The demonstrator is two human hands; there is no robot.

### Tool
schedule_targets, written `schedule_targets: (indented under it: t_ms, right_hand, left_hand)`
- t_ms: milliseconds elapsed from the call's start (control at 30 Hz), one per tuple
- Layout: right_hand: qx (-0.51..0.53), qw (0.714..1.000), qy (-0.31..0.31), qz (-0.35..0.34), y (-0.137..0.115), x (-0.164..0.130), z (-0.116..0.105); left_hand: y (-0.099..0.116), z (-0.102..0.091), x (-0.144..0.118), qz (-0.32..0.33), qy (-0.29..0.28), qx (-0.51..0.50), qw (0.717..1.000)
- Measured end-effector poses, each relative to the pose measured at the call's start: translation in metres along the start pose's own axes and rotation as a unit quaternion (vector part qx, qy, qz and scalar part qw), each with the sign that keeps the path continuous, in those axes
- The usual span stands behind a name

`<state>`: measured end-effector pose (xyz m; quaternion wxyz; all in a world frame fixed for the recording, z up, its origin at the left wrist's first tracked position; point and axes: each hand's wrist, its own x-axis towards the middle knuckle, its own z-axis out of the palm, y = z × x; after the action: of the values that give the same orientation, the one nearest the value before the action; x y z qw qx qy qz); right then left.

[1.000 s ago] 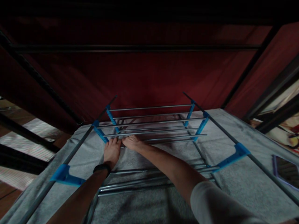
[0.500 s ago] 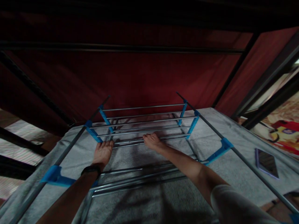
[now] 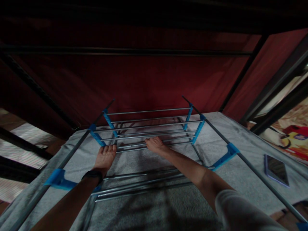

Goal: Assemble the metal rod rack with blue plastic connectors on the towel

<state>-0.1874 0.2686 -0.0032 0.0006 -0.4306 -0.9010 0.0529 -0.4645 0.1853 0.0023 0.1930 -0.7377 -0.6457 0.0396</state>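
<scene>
A shoe-rack-like frame (image 3: 91, 138) of grey metal tubes and blue plastic brackets lies on a grey blanket, its two long poles running away from me. My right hand (image 3: 156, 145) is wrapped over a thin metal rod (image 3: 178, 140) near the middle of the frame. At the left end of that same tier, my left hand (image 3: 106, 157) grips by a blue bracket (image 3: 97, 138), its fingertips curled over. The rod's left end and the bracket's lower part are partly hidden behind these fingers. A dark band (image 3: 92, 175) circles my left wrist.
On the blanket (image 3: 216, 199) to the right lies a phone (image 3: 276, 169) beside the right pole. A dark red panel (image 3: 149, 80) with black bars rises behind the frame. Dark beams (image 3: 21, 170) stand at the left, and a red and yellow printed item (image 3: 297, 138) sits at far right.
My right hand has shifted slightly left along the rod. My left hand stays by the blue bracket. The camera view has moved only a little.
</scene>
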Motion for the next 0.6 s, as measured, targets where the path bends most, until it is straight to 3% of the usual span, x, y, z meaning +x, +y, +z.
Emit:
schedule_targets:
  t_ms: [367, 600]
  right_hand:
    - [-0.02, 1.0, 0.006, -0.004, 0.0047, 0.0037, 0.0068]
    - [-0.021, 1.0, -0.003, -0.005, 0.0037, 0.0012, 0.0064]
  left_hand:
    - [0.0077, -0.0009, 0.003, -0.004, -0.031, 0.038, 0.999]
    - [0.0088, -0.0032, 0.0036, -0.004, -0.018, 0.017, 1.0]
